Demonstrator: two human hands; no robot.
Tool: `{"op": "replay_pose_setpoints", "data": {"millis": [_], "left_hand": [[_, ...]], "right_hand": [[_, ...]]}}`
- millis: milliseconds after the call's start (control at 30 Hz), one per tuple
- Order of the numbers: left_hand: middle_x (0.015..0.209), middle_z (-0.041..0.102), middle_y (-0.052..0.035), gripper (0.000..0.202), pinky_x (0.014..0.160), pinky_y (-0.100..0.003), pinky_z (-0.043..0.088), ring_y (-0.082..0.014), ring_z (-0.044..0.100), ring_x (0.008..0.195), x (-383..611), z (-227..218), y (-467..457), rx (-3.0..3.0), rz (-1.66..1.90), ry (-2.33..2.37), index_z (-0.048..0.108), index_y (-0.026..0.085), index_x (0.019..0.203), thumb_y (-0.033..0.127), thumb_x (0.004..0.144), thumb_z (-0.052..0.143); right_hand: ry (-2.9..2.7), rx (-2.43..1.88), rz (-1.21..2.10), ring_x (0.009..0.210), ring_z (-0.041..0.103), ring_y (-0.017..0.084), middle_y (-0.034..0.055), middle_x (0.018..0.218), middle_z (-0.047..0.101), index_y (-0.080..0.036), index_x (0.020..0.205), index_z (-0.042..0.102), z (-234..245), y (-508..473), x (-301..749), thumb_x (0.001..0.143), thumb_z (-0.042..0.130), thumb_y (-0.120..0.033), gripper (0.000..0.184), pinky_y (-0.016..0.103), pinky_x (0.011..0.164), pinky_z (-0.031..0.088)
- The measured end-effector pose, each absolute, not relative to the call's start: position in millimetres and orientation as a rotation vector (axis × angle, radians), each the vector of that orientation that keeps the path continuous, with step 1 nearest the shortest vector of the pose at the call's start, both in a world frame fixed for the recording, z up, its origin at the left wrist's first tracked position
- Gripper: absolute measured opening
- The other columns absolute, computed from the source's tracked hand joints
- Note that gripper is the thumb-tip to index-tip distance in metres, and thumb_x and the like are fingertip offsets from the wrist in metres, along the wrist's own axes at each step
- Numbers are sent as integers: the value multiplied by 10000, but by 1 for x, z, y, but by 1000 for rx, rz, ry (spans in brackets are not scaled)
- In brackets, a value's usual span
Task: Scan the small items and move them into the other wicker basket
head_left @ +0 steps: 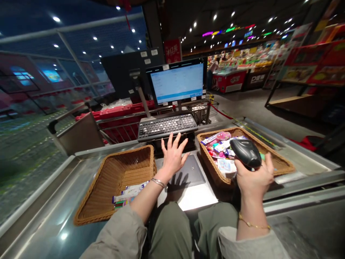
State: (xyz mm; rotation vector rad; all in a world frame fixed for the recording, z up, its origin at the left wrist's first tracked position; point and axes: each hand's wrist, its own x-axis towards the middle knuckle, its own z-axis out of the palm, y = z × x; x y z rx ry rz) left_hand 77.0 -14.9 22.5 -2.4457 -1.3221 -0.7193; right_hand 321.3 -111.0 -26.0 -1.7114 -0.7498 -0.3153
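The right hand (pixel 253 178) grips a black handheld barcode scanner (pixel 245 153) firmly above the wicker basket (pixel 280 163) of packets (pixel 219 153) at right of frame, while the left hand (pixel 174 158) spreads open, apparently touching nothing

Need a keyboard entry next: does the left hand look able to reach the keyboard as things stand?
Probably yes. The left hand is open and empty, its fingertips just short of the keyboard, and nothing seems to lie between them. A wicker basket and a second wicker basket sit to either side.
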Motion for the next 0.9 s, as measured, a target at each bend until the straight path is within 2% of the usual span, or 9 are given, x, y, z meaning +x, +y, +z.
{"op": "replay_pose_setpoints", "data": {"millis": [100, 200, 300, 467, 633, 800, 900], "left_hand": [[1668, 376, -91, 534, 1243, -711, 119, -368, 189, 1590, 34, 18, -21, -2404, -683, -1389, 551, 308, 1473, 423, 957, 626], [1661, 391, -88, 506, 1249, -690, 126, -354, 187, 1593, -13, 12, -25, -2352, -629, -1459, 573, 303, 1451, 411, 959, 624], [1647, 414, -96, 496, 1246, -696, 122, -355, 215, 1585, -61, 5, -29, -2305, -546, -1547, 592, 303, 1429, 396, 945, 648], [1620, 450, -132, 500, 1232, -724, 122, -365, 237, 1577, -128, -10, -34, -2295, -391, -1609, 603, 275, 1418, 359, 930, 672], [1600, 477, -141, 496, 1215, -749, 115, -388, 243, 1570, -165, -25, -35, -2363, -186, -1645, 646, 261, 1363, 356, 883, 731], [1593, 489, -133, 472, 1187, -774, 112, -411, 240, 1565, -185, -32, -31, -2492, 87, -1681, 709, 269, 1243, 334, 790, 823], [1572, 523, -97, 340, 1182, -770, 79, -384, 249, 1566, -195, -35, -29, -2550, 261, -1680, 762, 291, 1063, 314, 738, 858]], "right_hand": [[-741, -1699, -303, 1367, 550, 403, 245, 1438, 595, -89, 1141, 759, -22, -108, 307, 674, 730, -501, 624, 530, 1155, 413], [-814, -1653, -256, 1395, 528, 395, 272, 1429, 591, -62, 1157, 764, -21, -103, 293, 612, 737, -515, 709, 470, 1154, 423], [-904, -1641, -209, 1401, 522, 394, 285, 1441, 575, -52, 1179, 754, -25, -97, 279, 591, 739, -531, 758, 469, 1158, 419], [-1023, -1636, -190, 1390, 535, 389, 256, 1454, 574, -99, 1091, 776, -32, -88, 255, 606, 766, -509, 635, 478, 1146, 434], [-1042, -1633, -123, 1356, 555, 387, 240, 1412, 604, -102, 1093, 773, -33, -84, 234, 597, 762, -519, 648, 466, 1136, 444], [-1091, -1659, -85, 1379, 531, 385, 247, 1423, 592, -113, 1121, 773, -36, -83, 227, 618, 739, -534, 657, 478, 1135, 434], [-1113, -1665, -91, 1398, 523, 383, 250, 1397, 616, -112, 1152, 772, -38, -82, 226, 618, 725, -557, 697, 486, 1139, 438]]}}
